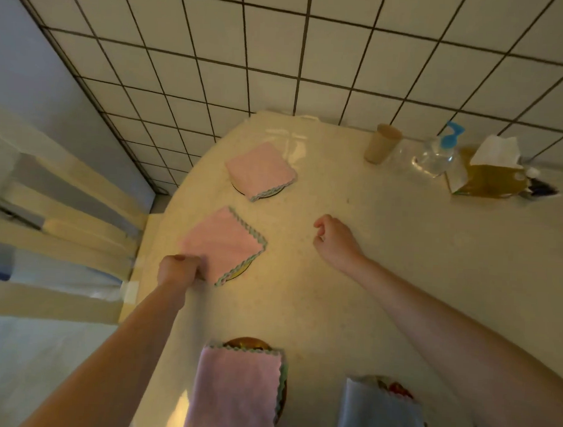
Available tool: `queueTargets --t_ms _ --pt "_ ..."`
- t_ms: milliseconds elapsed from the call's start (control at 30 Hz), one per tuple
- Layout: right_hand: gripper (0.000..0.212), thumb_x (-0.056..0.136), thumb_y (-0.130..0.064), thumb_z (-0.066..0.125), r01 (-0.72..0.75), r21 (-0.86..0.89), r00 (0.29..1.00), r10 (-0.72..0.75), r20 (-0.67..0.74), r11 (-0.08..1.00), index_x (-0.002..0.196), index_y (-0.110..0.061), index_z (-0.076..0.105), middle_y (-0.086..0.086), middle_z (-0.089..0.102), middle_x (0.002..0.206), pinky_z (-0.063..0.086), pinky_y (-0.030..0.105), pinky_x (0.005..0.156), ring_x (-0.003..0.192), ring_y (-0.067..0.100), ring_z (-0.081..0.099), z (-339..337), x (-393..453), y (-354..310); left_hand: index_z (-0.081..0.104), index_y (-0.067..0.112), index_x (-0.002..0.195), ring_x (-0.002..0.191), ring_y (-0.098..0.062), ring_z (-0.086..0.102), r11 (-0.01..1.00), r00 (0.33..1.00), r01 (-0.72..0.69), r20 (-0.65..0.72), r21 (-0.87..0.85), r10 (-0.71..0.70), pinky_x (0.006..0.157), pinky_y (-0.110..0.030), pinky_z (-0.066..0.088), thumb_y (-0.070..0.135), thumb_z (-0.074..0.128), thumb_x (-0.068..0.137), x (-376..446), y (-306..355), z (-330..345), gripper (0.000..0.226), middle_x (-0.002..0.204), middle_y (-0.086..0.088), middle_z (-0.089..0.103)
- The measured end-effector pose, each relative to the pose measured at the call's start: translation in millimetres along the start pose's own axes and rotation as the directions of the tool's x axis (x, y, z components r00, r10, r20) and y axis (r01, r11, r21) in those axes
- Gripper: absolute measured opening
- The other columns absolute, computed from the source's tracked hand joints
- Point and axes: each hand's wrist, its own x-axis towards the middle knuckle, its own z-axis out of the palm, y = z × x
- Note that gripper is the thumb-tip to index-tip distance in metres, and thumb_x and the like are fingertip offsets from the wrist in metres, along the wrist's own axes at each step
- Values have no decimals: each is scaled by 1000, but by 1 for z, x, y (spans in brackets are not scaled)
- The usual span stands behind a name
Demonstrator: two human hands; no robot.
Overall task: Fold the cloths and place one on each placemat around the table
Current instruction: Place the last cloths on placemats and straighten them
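Left hand (179,268) curled at near corner of a folded pink cloth (224,243), fingers pinching its edge. Cloth lying flat, turned diamond-wise, scalloped green trim along far-right and near-right sides, covering a round placemat (240,271) of which only a dark-yellow sliver shows at near edge. Right hand (334,240) just above or on bare surface (401,251), well right of that cloth, fingers loosely curled, grasping nothing; contact with surface not clear.

Farther out, second folded pink cloth (261,170), same trim, on another round placemat (242,187) showing as dark rim at near-left edge. Near bottom of view, between forearms, third pink cloth (237,392), folded long, lying over a brownish placemat (247,342) peeking out at far end. Right of it, a pale blue cloth (378,414) over a patterned placemat (392,386), partly hidden by right forearm.

Far right of surface, against tiled wall (280,52): tan cup (381,143), clear pump bottle (437,155) with blue top, tissue box (488,174) with white tissue sticking up. Small dark object beside box, too blurred to name. Left of surface, pale slatted chair back (64,210).
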Motion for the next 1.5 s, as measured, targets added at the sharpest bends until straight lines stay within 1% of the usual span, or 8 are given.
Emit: queueTargets --t_ms 167,467,667,767,933,1133,1300,1500 --pt "32 83 -10 54 13 42 1000 -14 24 999 115 -8 55 11 60 113 43 31 88 104 26 56 -2 78 -39 64 -6 85 77 -33 65 985 992 123 -22 -119 -126 79 -60 54 13 75 68 6 14 10 28 81 -20 65" --pt "43 93 -28 47 -97 32 995 97 14 995 122 4 48 22 54 125 40 35 92 116 36 50 8 184 -72 65 2 82 75 -26 61 996 998 51 -39 78 -48 75 -48 54 28 81 67 8 20 21 34 90 -20 69" --pt "40 90 -37 52 -215 179 976 202 85 960 61 -20 31 0 34 64 26 26 48 79 21 41 19 219 -79 57 11 120 94 -17 64 985 985 -149 77 -81 155 73 -32 54 17 65 82 4 19 24 40 110 -5 67" --pt "33 89 -38 56 -252 203 965 231 122 946 94 -5 60 14 60 98 48 33 71 96 29 58 22 230 -78 52 16 128 107 -22 64 957 977 -81 166 -280 132 88 -44 54 13 60 86 6 19 26 42 120 -5 66" --pt "68 85 -35 64 -278 173 955 252 156 945 132 6 38 20 50 133 46 38 95 119 35 51 24 235 -83 52 19 127 102 -26 67 855 956 131 293 -502 26 78 -44 57 4 67 84 8 16 25 48 116 -5 68" --pt "50 82 -32 68 -309 219 940 262 219 926 115 1 50 15 58 108 50 34 65 87 28 60 27 236 -89 54 8 126 102 -31 67 825 927 239 372 -513 -37 82 -47 56 -2 67 78 12 11 22 50 118 -15 67" --pt "44 79 -22 67 -402 443 900 256 353 801 118 -5 52 14 60 107 53 35 76 91 28 60 16 234 -98 60 3 116 85 -24 71 885 889 215 458 -413 -3 68 -37 60 -5 61 82 9 26 10 35 100 -11 73" --pt "31 86 -4 58 -446 835 894 109 435 321 118 -1 56 15 65 107 57 34 72 89 28 65 28 213 -95 61 16 120 104 -30 66 988 774 79 633 -132 23 86 -47 55 21 82 60 38 55 0 64 114 -9 70"
